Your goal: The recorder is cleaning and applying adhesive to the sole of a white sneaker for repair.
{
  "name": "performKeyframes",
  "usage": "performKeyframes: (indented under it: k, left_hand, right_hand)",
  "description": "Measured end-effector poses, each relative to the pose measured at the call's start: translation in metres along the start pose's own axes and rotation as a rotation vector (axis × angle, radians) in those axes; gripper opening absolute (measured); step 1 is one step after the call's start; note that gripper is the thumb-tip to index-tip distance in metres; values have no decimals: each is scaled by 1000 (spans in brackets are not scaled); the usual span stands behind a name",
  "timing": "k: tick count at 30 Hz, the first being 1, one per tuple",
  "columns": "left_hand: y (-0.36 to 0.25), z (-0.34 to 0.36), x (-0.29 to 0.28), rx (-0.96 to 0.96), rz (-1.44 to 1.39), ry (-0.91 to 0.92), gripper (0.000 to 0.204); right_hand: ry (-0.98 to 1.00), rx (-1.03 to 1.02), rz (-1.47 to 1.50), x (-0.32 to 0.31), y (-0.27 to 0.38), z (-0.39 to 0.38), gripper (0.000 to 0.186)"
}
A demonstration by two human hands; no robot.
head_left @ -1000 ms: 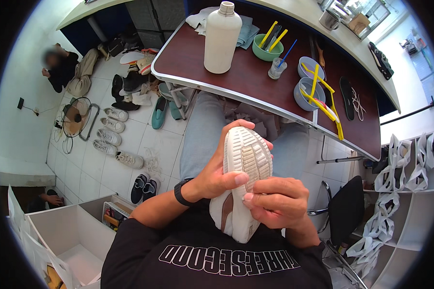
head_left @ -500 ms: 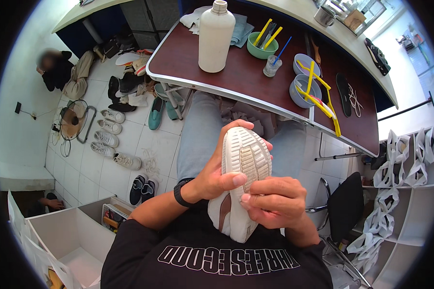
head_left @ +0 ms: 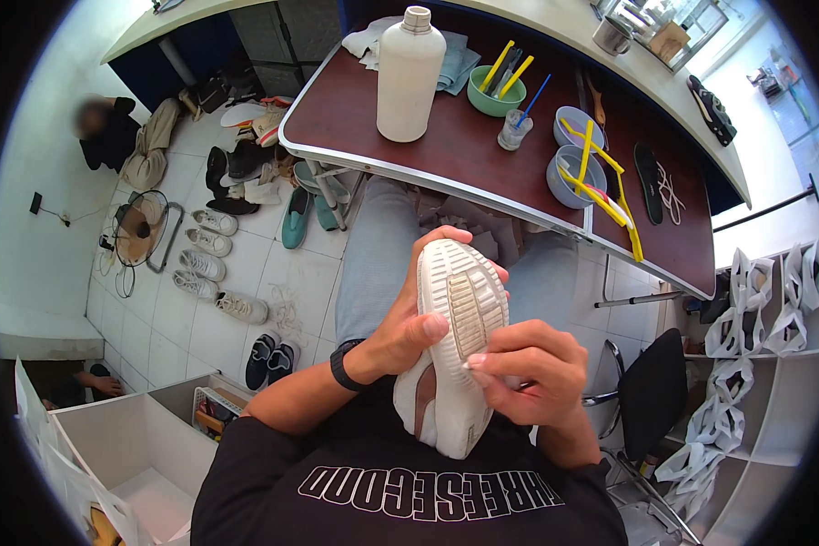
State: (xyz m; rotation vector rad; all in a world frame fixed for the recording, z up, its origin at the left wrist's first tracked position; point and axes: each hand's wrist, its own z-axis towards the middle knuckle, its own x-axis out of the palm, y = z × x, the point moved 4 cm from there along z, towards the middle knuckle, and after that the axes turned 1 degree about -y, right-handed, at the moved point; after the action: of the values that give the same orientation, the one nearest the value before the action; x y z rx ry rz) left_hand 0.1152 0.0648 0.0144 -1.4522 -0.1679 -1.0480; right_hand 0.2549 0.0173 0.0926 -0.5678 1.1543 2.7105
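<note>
A white sneaker (head_left: 455, 391) with a brownish side panel is tilted up before my chest, its ridged sole facing me. My left hand (head_left: 400, 335) is closed around it, thumb on the sole's edge and fingers behind. The cream middle of the sole looks darker than the white rim. At the sole's right edge, my right hand (head_left: 539, 369) has thumb and fingers pinched together close to the rubber. Whatever lies between those fingertips, if anything, is too small to make out.
Ahead stands a dark red table (head_left: 337, 127) with a white bottle (head_left: 406, 86), a green bowl (head_left: 496, 102) of brushes, and grey bowls (head_left: 573, 187) with yellow-handled brushes. Several shoes (head_left: 205, 241) line the floor at left, where a person (head_left: 123, 141) sits. A black chair (head_left: 651, 391) is at right.
My right hand has shifted slightly right, from over the sole to its edge, and its fingers have straightened a little. My left hand still holds the sneaker, which has barely moved.
</note>
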Motion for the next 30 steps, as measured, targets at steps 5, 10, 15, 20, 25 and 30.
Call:
performKeyframes:
  k: [5,10,15,20,25,30]
  left_hand:
    - [-3,1,5,-21,41,-50,107]
    - [-6,1,3,-26,87,-74,112]
    - [-12,-2,12,6,58,-52,108]
    - [-11,-5,9,49,-41,-17,100]
    - [-18,-6,19,159,-127,114,95]
    - [-24,-6,20,156,-157,138,92]
  right_hand:
    - [8,-100,-16,15,11,6,23]
    - [10,-88,-13,9,0,-2,24]
    - [-4,-156,-14,16,14,6,26]
    - [-44,-159,-1,17,16,3,27]
    - [-99,-128,33,1,10,-7,27]
    - [-163,-72,-32,-6,7,-17,25]
